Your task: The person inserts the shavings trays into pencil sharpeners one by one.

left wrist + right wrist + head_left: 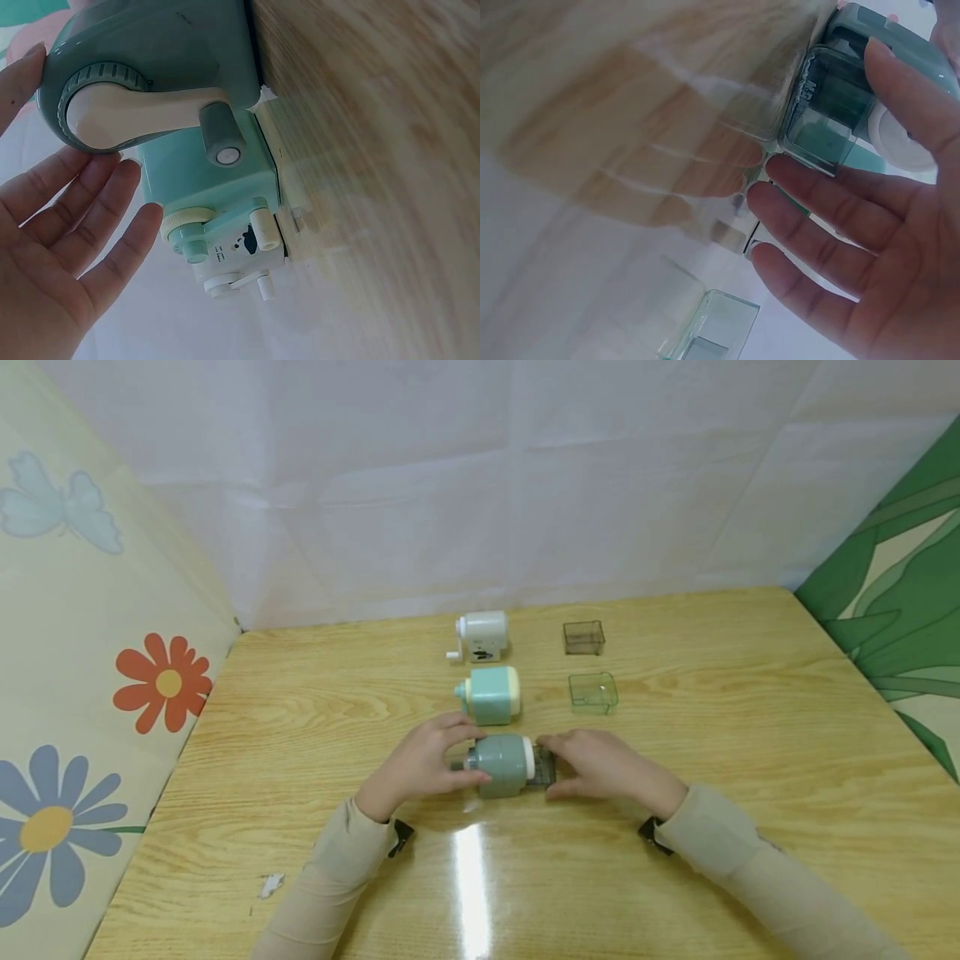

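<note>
A dark green crank pencil sharpener stands on the table with its crank to the left. My left hand holds its body, thumb on the near side and fingers on the far side. At its right end a clear dark shavings drawer sticks partly out of the body. My right hand pinches that drawer between thumb and fingers; the right wrist view shows the drawer's see-through wall beside the fingertips. Just behind stands a teal sharpener, and beyond it a white one.
The white sharpener stands near the table's back edge. To the right lie a clear brown drawer and a clear green drawer. A white scrap-like patch shows at the near left of the wooden table.
</note>
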Motion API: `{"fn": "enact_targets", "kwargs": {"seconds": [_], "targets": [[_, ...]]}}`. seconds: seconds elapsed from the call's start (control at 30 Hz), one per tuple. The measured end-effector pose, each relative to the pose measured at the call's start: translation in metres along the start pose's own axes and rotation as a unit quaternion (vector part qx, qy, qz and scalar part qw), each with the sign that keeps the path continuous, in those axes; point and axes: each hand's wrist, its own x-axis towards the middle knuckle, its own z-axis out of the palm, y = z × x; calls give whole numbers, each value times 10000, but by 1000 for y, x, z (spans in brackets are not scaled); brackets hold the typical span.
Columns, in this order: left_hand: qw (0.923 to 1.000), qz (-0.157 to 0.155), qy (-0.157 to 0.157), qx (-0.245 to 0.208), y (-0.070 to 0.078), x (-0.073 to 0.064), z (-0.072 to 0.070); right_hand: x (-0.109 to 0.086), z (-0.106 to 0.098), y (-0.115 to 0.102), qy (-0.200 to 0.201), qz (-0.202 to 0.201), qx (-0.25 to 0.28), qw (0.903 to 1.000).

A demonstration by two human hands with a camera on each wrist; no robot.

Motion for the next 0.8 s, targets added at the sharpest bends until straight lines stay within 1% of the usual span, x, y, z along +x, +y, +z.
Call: {"fn": "enact_targets", "kwargs": {"seconds": [0.4,0.63,0.8], "targets": [[10000,21,16,35,-1,0,0,3,1,-1,-22,6,-42,10000],[9999,98,44,44,-1,0,1,1,-1,1,-33,208,138,9997],[9999,132,62,63,0,0,0,0,-4,1,-7,198,170,9997]]}}
